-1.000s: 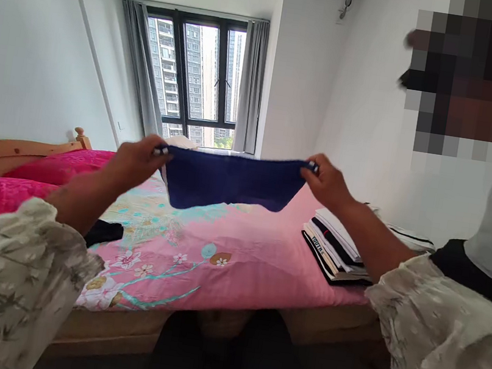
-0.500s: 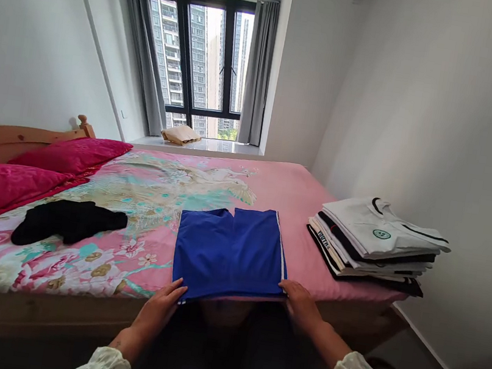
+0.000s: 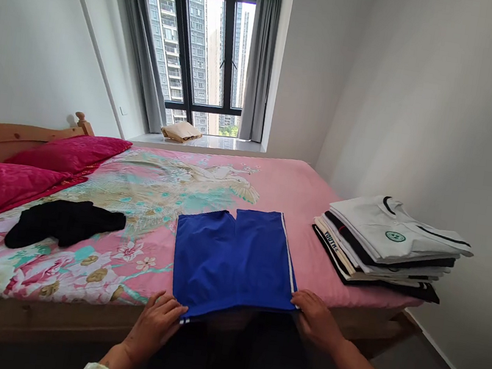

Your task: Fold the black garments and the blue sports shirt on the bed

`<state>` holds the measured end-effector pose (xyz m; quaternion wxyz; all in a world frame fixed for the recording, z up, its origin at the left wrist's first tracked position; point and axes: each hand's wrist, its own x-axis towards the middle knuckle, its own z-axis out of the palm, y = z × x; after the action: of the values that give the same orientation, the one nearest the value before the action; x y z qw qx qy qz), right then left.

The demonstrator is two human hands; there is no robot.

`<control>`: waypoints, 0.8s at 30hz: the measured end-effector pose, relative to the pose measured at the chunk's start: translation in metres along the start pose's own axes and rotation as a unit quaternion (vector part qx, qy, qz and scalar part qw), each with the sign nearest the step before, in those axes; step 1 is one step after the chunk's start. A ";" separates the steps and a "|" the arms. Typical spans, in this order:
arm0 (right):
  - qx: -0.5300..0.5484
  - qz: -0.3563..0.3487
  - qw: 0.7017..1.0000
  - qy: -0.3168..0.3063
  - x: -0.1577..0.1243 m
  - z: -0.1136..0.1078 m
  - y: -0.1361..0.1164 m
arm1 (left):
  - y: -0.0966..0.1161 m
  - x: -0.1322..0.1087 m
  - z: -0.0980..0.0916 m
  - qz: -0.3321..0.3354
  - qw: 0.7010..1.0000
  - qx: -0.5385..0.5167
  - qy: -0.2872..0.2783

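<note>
Blue shorts (image 3: 234,263) with white side stripes lie spread on the bed near its front edge, legs pointing away from me. At the near left corner, my left hand (image 3: 160,318) pinches the edge of the cloth, its thumb partly hidden. The near right corner, by the white stripe, is between the fingers of my right hand (image 3: 314,317). Between the two hands the near edge of the shorts runs fairly straight along the bed's edge.
A stack of folded shirts (image 3: 385,242), a white one on top, stands at the bed's right side. Left of the shorts lies a crumpled black garment (image 3: 67,222). Red pillows (image 3: 70,152) rest by the wooden headboard (image 3: 13,134). A beige folded cloth (image 3: 181,131) sits on the windowsill.
My hands have moved a little apart and toward me, drawing the near edge of the shorts wider and straighter. The camera view has shifted slightly.
</note>
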<state>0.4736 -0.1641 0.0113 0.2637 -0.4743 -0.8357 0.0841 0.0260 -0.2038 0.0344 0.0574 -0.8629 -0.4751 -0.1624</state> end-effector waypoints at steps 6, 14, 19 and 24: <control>-0.007 -0.008 1.000 0.010 0.013 -0.016 -0.008 | -0.002 0.010 -0.012 0.001 0.999 -0.044 0.004; -0.025 -0.035 0.999 -0.021 0.136 0.004 -0.010 | -0.044 0.150 -0.032 -0.104 0.989 -0.089 0.055; -0.029 0.020 0.998 -0.059 0.147 0.047 0.030 | -0.083 0.230 -0.010 -0.154 0.984 -0.084 -0.004; -0.008 0.026 0.998 -0.061 0.141 0.057 0.044 | -0.120 0.308 0.047 -0.207 0.975 -0.063 -0.052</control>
<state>0.4192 -0.0158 -0.0033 0.2065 -0.4922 -0.8380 0.1133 0.0887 0.1202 0.0866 -0.0566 -0.7548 -0.6347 -0.1557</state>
